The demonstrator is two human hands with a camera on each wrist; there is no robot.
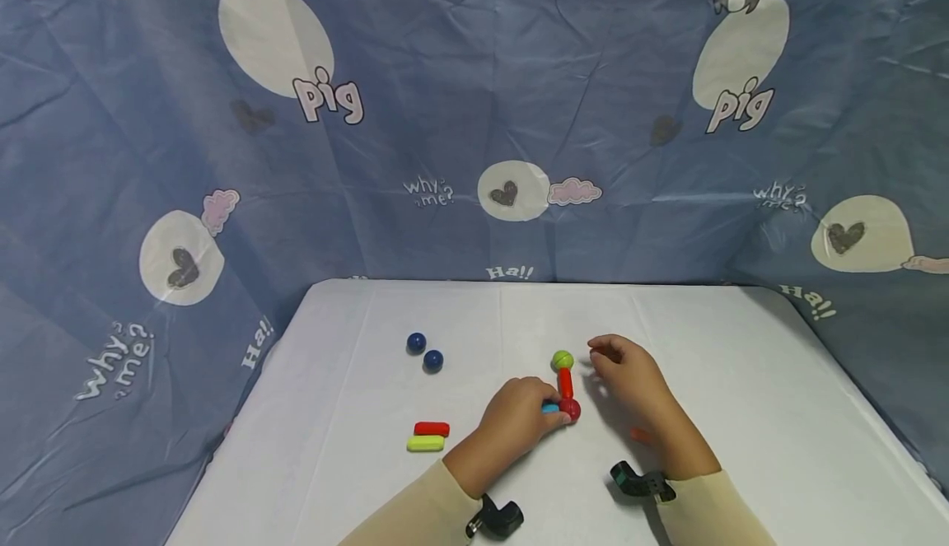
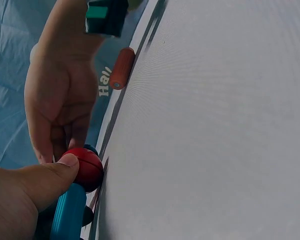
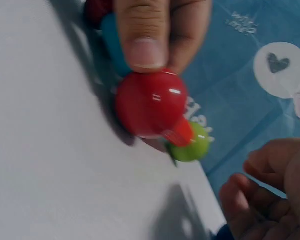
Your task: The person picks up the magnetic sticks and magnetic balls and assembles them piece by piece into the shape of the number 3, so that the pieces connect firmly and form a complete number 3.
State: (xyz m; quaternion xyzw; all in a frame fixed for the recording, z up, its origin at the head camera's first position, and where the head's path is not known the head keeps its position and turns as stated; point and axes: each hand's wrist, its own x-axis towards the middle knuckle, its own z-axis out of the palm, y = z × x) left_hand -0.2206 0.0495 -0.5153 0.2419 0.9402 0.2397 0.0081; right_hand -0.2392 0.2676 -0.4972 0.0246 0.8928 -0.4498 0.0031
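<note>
I see the left hand (image 1: pixel 519 414) pinching the red ball (image 1: pixel 571 410), blue rod (image 1: pixel 549 408) left of it, red rod (image 1: pixel 566 383) beyond; the right hand (image 1: pixel 632 375), right of it, seems relaxed and unladen, fingertips unclear. I'd brace that ball, pressing straight along each rod.

Head view bright w/ soft shadows; L wrist view dim; R wrist view sl. blurry, glare on red ball (image 3: pixel 149 109).

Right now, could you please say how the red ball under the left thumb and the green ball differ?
The left hand holds the red ball; no hand touches the green ball. In the head view, the red ball sits lower, the green ball higher. Both are round and meet a red rod.
</note>
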